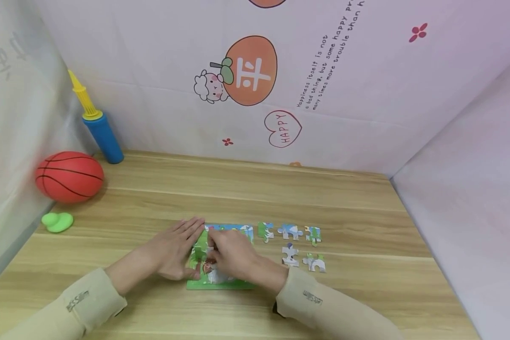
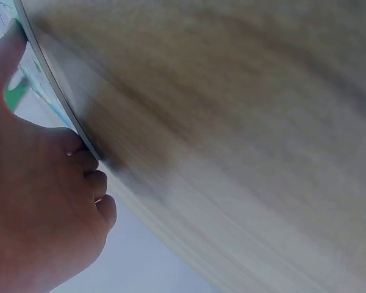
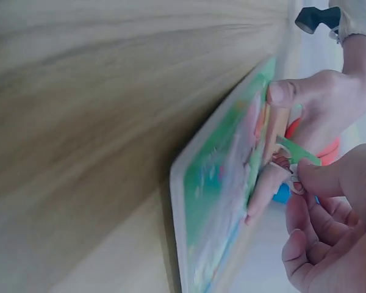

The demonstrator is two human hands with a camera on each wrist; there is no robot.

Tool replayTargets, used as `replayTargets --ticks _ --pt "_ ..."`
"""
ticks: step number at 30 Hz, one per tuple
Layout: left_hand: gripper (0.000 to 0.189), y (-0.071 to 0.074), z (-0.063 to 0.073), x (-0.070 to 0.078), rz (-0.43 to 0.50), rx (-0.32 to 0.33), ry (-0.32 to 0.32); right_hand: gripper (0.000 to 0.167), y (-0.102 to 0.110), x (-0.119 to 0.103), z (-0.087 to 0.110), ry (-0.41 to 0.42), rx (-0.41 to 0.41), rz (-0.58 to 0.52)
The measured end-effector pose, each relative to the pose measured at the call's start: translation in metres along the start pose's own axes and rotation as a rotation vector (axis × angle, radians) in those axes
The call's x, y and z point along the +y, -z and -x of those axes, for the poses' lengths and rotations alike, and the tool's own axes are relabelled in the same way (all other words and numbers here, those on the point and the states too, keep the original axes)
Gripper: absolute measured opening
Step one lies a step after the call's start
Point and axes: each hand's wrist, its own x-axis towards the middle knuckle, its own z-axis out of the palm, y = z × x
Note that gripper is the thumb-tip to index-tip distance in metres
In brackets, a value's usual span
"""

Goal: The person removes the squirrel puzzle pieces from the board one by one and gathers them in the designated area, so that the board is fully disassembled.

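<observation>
A jigsaw puzzle board (image 1: 221,285) with a green border and a cartoon picture lies flat on the table before me. My left hand (image 1: 175,249) rests along its left side, fingers extended towards the far corner and thumb on the near part of the board. In the right wrist view, my right hand (image 3: 335,213) pinches a puzzle piece (image 3: 302,150) between thumb and fingers, tilted up over the board. Seen from the head, the right hand (image 1: 234,255) covers the board's middle and hides most of that piece.
Several loose puzzle pieces (image 1: 290,231) lie right of the board in two rows. At the left stand a red ball (image 1: 70,177) with black lines, a light green toy (image 1: 57,222) and a blue-and-yellow hand pump (image 1: 104,137). Printed cloth walls (image 1: 165,123) surround the wooden table (image 1: 357,288).
</observation>
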Motion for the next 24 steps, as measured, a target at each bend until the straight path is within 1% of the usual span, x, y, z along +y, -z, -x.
replayTargets --ticks 2,6,8,9,10,13,17,20,22,24 --pt "0.116 0.000 0.000 0.000 -0.004 -0.001 0.001 0.007 0.005 0.005 0.007 -0.009 0.026 -0.038" --pt "0.117 0.000 -0.001 0.001 -0.001 -0.002 0.006 0.004 0.016 0.028 0.028 0.025 0.118 -0.068" --pt "0.118 0.000 -0.001 0.001 0.005 -0.008 0.011 0.011 0.020 0.042 0.041 0.038 0.161 -0.064" --pt "0.118 0.000 -0.001 0.001 0.008 -0.012 0.014 0.015 0.022 0.049 0.048 0.034 0.178 -0.054" --pt "0.118 0.000 -0.001 0.001 0.009 -0.014 0.015 0.017 0.025 0.055 0.054 0.014 0.182 -0.047" --pt "0.118 0.000 0.000 0.002 0.014 -0.021 0.018 0.017 0.030 0.070 0.072 -0.050 0.178 -0.046" --pt "0.118 0.000 0.000 0.002 0.018 -0.021 0.018 0.008 0.036 0.084 0.086 -0.110 0.127 -0.072" --pt "0.117 0.001 0.001 0.001 0.026 -0.018 0.015 0.008 0.037 0.090 0.090 -0.123 0.067 -0.094" --pt "0.117 0.001 0.000 0.002 0.034 -0.016 0.013 0.008 0.036 0.093 0.091 -0.124 0.038 -0.082" --pt "0.117 0.001 0.000 0.002 0.042 -0.012 0.007 0.008 0.033 0.095 0.091 -0.118 0.030 -0.053"
